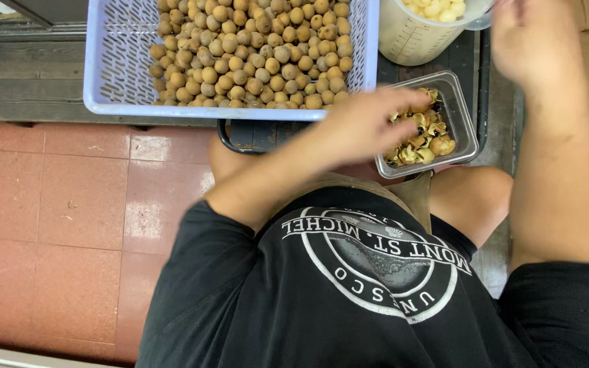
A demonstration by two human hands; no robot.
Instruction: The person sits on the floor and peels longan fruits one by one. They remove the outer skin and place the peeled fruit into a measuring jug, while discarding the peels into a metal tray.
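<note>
My left hand point(366, 123) reaches over the clear rectangular tray point(463, 112), which holds brown shells and dark seeds point(423, 136); its fingers hover at the tray's left side, slightly apart, and whether they pinch a shell is hard to see. My right hand point(530, 37) is raised beside the white tub point(410, 37) of peeled pale fruit point(438, 8); its fingers are cut off by the frame's top edge. A lavender plastic basket point(114, 61) full of small round brown fruits point(253, 51) sits to the left of both hands.
A dark tray with a handle point(230, 140) lies under the containers. A grey wooden surface point(22, 82) runs at upper left. Red floor tiles point(69, 225) fill the left. My black printed shirt point(349, 293) and bare knees fill the bottom.
</note>
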